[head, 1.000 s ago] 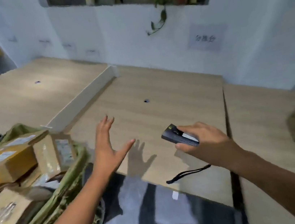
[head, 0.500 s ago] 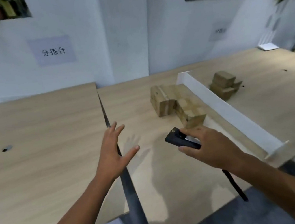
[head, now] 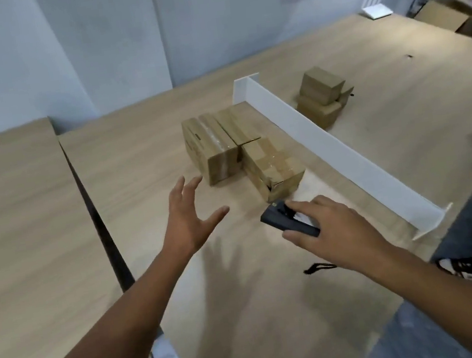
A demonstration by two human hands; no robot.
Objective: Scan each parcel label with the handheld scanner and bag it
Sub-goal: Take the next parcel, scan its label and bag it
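Observation:
Three taped cardboard parcels lie together on the wooden table: a long one (head: 212, 148) on the left, one behind it (head: 236, 125), and the nearest (head: 274, 167) just beyond the scanner. My right hand (head: 336, 231) grips a black handheld scanner (head: 286, 223), its front end pointing at the nearest parcel and its wrist strap (head: 317, 267) hanging below. My left hand (head: 189, 218) hovers with fingers spread, empty, a short way in front of the long parcel. No labels show on the parcel faces I see.
A low white divider (head: 330, 147) runs diagonally across the table right of the parcels. Beyond it sits a stack of small boxes (head: 321, 97). A dark gap (head: 97, 216) splits two tabletops on the left. Open cartons (head: 448, 15) stand far right; a shoe (head: 468, 264) shows on the floor.
My view has swung right from the bag of parcels to this table section. The three parcels now lie closer, and both hands have moved toward them, the scanner still in my right hand.

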